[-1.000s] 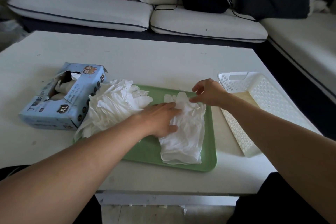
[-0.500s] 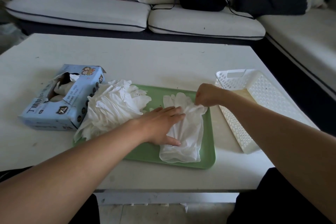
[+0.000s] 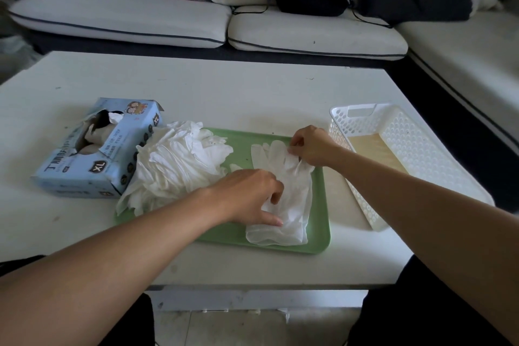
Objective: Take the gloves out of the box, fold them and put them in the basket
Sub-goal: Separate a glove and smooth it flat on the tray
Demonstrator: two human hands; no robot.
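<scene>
The glove (image 3: pixel 283 191) lay lengthwise near-to-far, right hand (image 3: pixel 311 146) pinching its far fingertips, left hand (image 3: pixel 250 194) gripping its middle.

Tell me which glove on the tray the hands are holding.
The flat glove at the tray's right end; left hand and right hand grip it. The others lie heaped beside the box.

A white glove (image 3: pixel 283 177) lies flat beside heaped gloves (image 3: pixel 174 166), between blue box (image 3: pixel 95 149) and white basket (image 3: pixel 407 154).
</scene>
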